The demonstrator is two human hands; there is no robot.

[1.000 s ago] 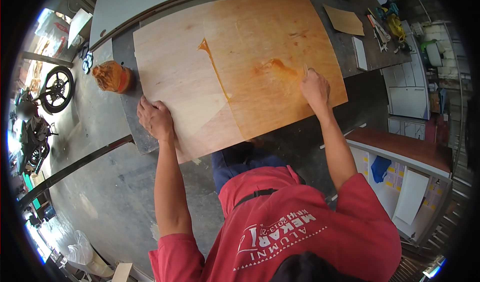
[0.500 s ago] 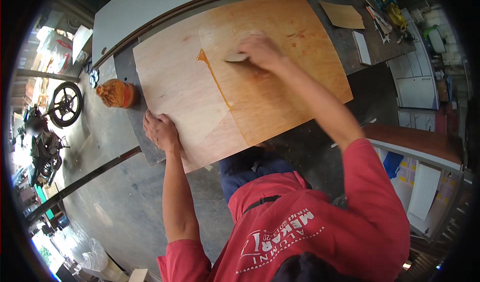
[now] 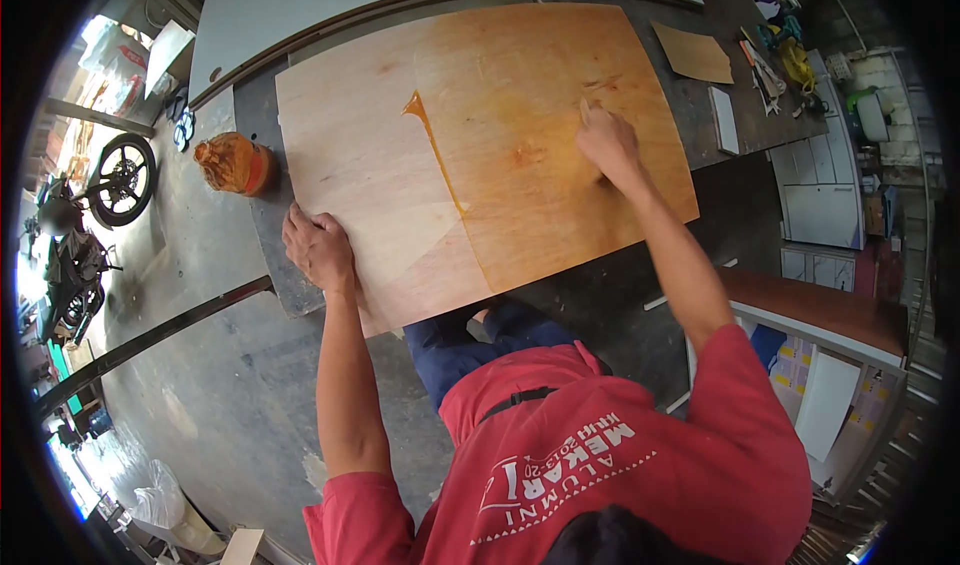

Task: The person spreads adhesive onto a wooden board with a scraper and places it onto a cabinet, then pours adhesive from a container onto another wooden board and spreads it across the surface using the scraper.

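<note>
A wooden board (image 3: 350, 155) lies on the dark table, pale on its left part and coated orange on its right. A thick orange streak (image 3: 432, 150) runs down near the border between the two. My left hand (image 3: 320, 251) rests on the board's lower left edge, fingers apart, holding nothing. My right hand (image 3: 609, 145) is closed on a thin, light scraper (image 3: 585, 111), over the coated right part. An orange-smeared container (image 3: 236, 165) stands left of the board.
A long white panel (image 3: 330, 10) lies behind the board. A brown sheet (image 3: 693, 54), a white strip (image 3: 723, 121) and tools (image 3: 766, 77) are at the table's right. A motorcycle (image 3: 75, 255) stands far left; an open cabinet (image 3: 830, 395) is at the right.
My right hand swept left across the coated part with the scraper, then came back right. My left hand stays on the board's edge. The view has shifted slightly.
</note>
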